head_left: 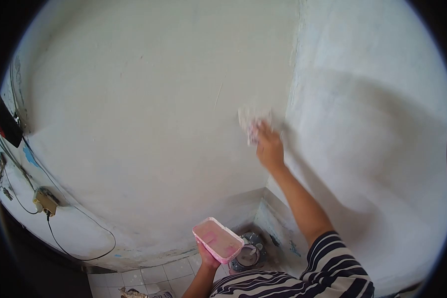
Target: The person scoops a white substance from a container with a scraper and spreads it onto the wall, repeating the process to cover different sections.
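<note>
My right hand (269, 146) is closed on a wide, whitish paintbrush (247, 119) with pinkish stains. It is blurred, and its broad end lies against the grey-white wall (164, 99), left of the corner. Low in front of me, my left hand (208, 256) holds a pink rectangular plastic tub (218, 241) from below and the side. Pale, greyish-pink liquid sits inside the tub, and its rim is smeared white. Most of the left fingers are hidden under the tub.
A bucket (247, 256) with pale contents stands in the corner on white floor tiles (154, 274). At left, a socket box (45, 201) with a plug and loose cables (87, 259) hangs along the wall. The right-hand wall (372, 124) meets the other close to my arm.
</note>
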Available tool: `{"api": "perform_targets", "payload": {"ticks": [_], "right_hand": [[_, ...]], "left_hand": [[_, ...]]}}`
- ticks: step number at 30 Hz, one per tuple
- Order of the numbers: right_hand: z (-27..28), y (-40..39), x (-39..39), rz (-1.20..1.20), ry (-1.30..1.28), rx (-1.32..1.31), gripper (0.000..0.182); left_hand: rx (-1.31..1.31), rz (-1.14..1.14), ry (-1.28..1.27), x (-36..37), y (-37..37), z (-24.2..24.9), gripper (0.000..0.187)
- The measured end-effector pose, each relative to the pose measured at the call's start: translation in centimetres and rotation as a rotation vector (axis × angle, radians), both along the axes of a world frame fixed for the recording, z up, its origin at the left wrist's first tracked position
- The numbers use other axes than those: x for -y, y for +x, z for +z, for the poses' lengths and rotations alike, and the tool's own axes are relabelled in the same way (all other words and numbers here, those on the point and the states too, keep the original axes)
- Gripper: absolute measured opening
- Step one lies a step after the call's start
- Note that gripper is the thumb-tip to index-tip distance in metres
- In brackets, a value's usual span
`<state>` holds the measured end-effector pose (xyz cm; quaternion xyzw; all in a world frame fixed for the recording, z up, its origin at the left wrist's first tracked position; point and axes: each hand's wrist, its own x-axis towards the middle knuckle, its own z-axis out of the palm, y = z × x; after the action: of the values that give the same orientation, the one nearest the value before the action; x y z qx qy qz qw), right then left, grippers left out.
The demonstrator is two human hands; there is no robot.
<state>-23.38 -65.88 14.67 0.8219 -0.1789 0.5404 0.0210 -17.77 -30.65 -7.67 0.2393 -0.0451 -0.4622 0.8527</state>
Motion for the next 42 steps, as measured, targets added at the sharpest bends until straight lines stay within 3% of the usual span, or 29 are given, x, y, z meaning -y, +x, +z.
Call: {"api": "perform_targets", "payload": {"ticks": [2,5,8,11,13,16,22,23,27,29,32,34,38,42], "right_hand": [[-4.4,-1.3,-2.7,-0.023,0.018,-0.053,0.059],[-2.9,-3.7,-3.9,0.14,0.168,0.046,0.055],[8.1,-4.6,-3.6,0.103,0.078,0.28,0.055],[20.2,-3.2,-2.1,0.08,-0.228,0.404,0.047],[22.7,-1.5,-0.8,0.107,-0.302,0.452,0.046],[19.5,0.5,-0.7,-0.104,-0.349,0.327,0.043],[-4.4,1.0,-5.7,0.045,-0.079,0.035,0.047],[-6.3,0.6,-6.2,0.058,-0.028,-0.005,0.049],[-5.3,-1.7,-6.0,0.167,0.083,0.098,0.046],[1.5,-2.2,-4.3,0.175,0.117,0.245,0.05],[13.9,-1.7,-1.5,0.164,-0.135,0.415,0.044],[19.1,-0.4,0.6,0.09,-0.196,0.442,0.045],[16.8,2.9,1.7,0.031,-0.297,0.33,0.046],[-0.6,3.5,-3.0,0.057,-0.164,0.152,0.043]], "left_hand": [[-0.023,-0.041,-0.001,-0.3,0.3,-0.4,0.076],[-0.019,-0.044,0.011,-0.4,0.7,-0.9,0.075],[0.033,-0.058,-0.038,-0.5,0.6,-0.5,0.076],[0.041,-0.038,-0.014,-0.4,0.2,0.4,0.076],[0.043,-0.031,-0.005,-0.3,0.2,0.5,0.076],[0.057,-0.011,-0.002,-0.2,0.0,0.4,0.076],[0.022,0.019,0.005,0.2,-0.1,0.6,0.074],[0.023,0.026,0.022,0.3,0.0,0.7,0.073],[0.061,0.051,0.023,0.2,-0.3,1.3,0.073],[0.045,0.035,-0.007,0.2,-0.4,1.2,0.072],[0.018,0.028,-0.022,0.2,-0.4,1.0,0.071],[0.039,0.068,0.012,0.2,-0.5,1.0,0.07],[0.063,0.117,0.041,0.4,-0.7,1.5,0.068],[0.078,0.171,0.067,0.8,-0.7,1.3,0.069]]}}
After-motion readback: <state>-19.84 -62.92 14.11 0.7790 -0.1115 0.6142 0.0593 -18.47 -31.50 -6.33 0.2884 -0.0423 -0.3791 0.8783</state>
